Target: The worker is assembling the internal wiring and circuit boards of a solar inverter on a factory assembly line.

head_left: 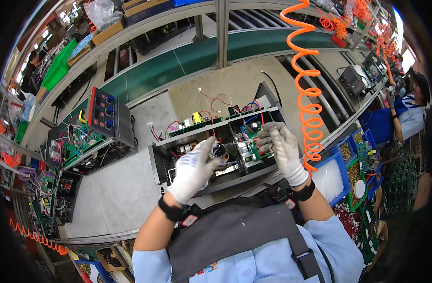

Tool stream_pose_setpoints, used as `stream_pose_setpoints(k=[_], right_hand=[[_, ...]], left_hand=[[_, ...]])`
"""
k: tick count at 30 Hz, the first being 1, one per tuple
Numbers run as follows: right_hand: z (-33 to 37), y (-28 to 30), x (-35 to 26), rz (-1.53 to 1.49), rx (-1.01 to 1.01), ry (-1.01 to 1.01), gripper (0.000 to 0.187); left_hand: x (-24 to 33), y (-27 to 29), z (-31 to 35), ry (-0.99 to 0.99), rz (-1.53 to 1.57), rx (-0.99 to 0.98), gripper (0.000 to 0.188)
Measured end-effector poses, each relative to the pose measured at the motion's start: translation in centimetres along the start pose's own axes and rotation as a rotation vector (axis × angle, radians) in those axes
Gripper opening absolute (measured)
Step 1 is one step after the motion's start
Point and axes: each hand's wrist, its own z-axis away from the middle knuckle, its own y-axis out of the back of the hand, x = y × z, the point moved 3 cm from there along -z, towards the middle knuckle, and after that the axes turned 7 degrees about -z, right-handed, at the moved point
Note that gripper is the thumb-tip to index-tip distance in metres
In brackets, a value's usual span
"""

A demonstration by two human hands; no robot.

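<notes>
An open dark metal chassis lies in front of me, with circuit boards, wires and parts inside it. My left hand, in a white glove, is over its left part near a dark round component; the fingers are stretched and the thumb stands apart. At the chassis's right side, my right hand wears a white glove with grey fingertips. Its fingers are curled beside a green circuit board; whatever they hold, if anything, is hidden. A long board with loose wires lies along the chassis's far edge.
A unit with a knobbed control panel stands at left on the grey worktop. An orange coiled hose hangs at right. Blue parts bins sit at lower right. Another person works at far right.
</notes>
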Motion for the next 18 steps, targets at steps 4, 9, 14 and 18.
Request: stream_pose_setpoints(k=[4, 9, 14, 18], right_hand=[[-0.8, -0.6, 1.1, 0.002, -0.045, -0.036, 0.023], [-1.9, -1.9, 2.3, -0.016, -0.143, -0.058, 0.021], [-2.4, -3.6, 3.6, 0.072, -0.262, -0.131, 0.02], [-2.8, -4.4, 4.1, 0.206, -0.295, -0.023, 0.021]], left_hand=[[-0.5, -3.0, -1.9, -0.163, -0.297, 0.035, 0.052], [-3.0, -3.4, -2.3, 0.115, 0.189, -0.21, 0.045], [-4.4, -5.0, -1.8, 0.024, 0.345, -0.108, 0.045], [-3.5, -4.3, -1.9, 0.066, 0.201, -0.119, 0.049]])
